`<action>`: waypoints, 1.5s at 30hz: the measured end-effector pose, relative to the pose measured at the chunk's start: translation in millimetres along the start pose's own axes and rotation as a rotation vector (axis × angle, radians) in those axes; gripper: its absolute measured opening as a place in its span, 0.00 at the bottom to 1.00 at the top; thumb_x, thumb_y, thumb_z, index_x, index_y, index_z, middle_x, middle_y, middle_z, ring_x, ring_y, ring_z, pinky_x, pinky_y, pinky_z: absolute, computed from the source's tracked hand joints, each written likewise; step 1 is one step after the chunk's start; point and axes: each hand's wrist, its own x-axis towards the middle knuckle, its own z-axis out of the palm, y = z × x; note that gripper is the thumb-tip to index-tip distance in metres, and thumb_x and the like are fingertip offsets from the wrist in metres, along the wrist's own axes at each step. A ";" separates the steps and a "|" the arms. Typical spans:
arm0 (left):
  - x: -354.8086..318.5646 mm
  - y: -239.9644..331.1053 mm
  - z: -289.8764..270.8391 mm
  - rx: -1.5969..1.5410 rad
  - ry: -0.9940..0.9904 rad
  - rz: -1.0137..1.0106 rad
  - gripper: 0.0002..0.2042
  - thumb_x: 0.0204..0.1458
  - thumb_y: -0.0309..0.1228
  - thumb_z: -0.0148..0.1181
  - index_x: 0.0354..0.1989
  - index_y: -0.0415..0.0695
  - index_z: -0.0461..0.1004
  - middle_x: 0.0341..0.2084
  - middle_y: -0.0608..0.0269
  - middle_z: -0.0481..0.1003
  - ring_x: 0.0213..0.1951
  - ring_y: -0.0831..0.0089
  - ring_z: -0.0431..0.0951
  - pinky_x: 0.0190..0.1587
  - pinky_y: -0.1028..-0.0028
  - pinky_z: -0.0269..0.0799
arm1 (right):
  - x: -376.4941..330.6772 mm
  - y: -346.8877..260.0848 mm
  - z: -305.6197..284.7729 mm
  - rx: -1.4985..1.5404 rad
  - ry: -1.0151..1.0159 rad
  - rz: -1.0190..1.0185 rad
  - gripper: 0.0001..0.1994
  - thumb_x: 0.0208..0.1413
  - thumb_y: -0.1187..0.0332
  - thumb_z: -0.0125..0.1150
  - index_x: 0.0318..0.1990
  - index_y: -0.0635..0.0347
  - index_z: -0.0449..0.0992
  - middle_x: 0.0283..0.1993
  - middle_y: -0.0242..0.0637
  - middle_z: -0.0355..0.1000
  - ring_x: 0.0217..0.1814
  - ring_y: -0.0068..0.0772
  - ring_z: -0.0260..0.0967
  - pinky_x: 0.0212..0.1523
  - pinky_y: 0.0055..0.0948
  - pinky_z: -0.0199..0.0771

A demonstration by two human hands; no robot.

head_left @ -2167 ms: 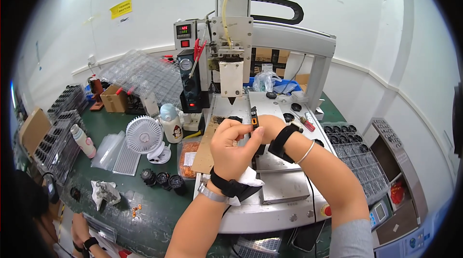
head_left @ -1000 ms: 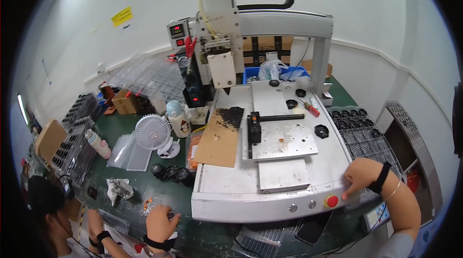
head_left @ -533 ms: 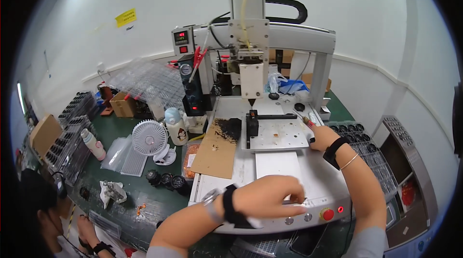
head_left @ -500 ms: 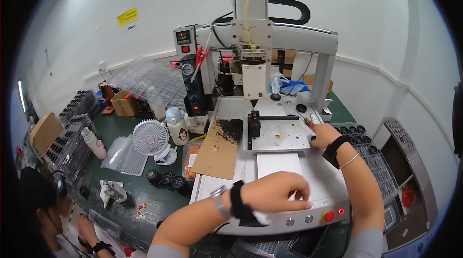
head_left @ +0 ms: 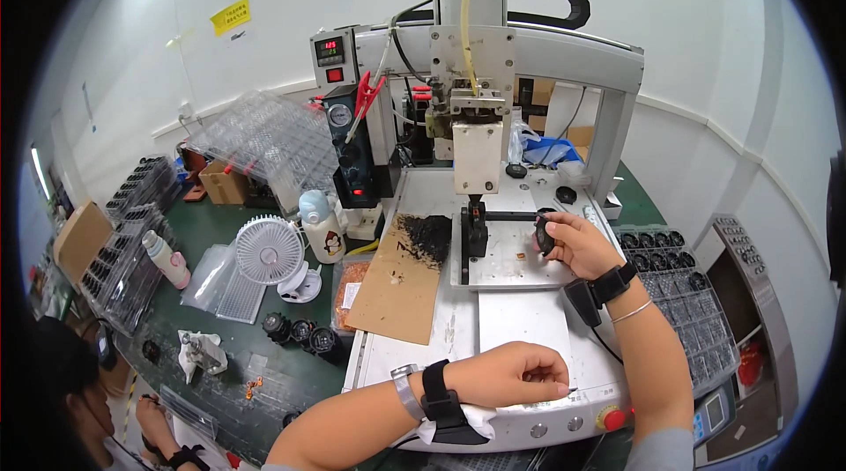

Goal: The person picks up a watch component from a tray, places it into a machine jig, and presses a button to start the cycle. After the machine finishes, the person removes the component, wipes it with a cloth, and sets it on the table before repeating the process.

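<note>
Both hands are over the white dispensing machine (head_left: 458, 330): the right hand (head_left: 573, 246) is clamped on a small black part (head_left: 545, 236) beside the metal plate (head_left: 511, 251), under the nozzle head (head_left: 476, 158). The left hand (head_left: 515, 374) rests loosely curled on the machine's front edge, near the red button (head_left: 614, 419). A small white fan (head_left: 269, 251) stands on the green worktop (head_left: 220, 330).
</note>
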 end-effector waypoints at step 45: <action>-2.7 4.9 5.0 0.102 0.039 0.028 0.10 0.54 0.34 0.56 0.37 0.39 0.72 0.25 0.73 0.68 0.28 0.86 0.63 0.31 0.83 0.62 | -3.3 0.3 7.4 0.011 0.065 -0.044 0.10 0.56 0.69 0.55 0.41 0.65 0.67 0.33 0.36 0.70 0.32 0.24 0.70 0.32 0.21 0.74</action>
